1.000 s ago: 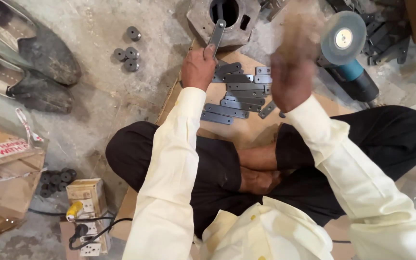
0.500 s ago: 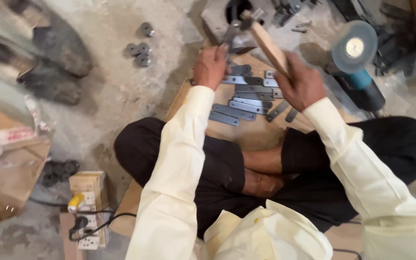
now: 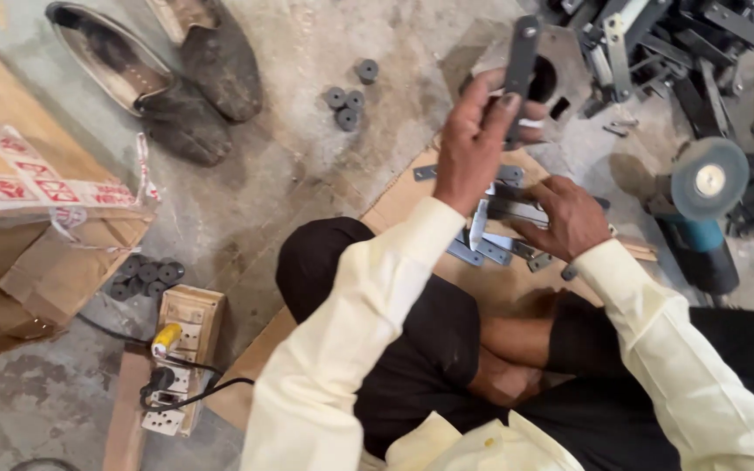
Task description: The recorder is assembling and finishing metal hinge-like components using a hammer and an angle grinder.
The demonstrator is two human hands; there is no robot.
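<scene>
The left hand [image 3: 473, 144] grips a strip [image 3: 519, 65] upright; the right hand [image 3: 565, 218], fingers spread, presses the pile [image 3: 492, 249], whose edges may cut.

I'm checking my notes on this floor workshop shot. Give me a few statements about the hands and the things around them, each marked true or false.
1. The left hand holds a dark flat metal strip raised above the floor. True.
2. The right hand holds a hammer in the air. False: it rests low on the pile of metal strips lying on the cardboard sheet, with no hammer in its grip.
3. An angle grinder with a teal body lies on the floor to the person's right. True.
4. The pair of shoes sits on top of the cardboard box. False: the shoes lie on the concrete floor, beside the box.
5. A yellow plug sits in the power strip. True.
</scene>
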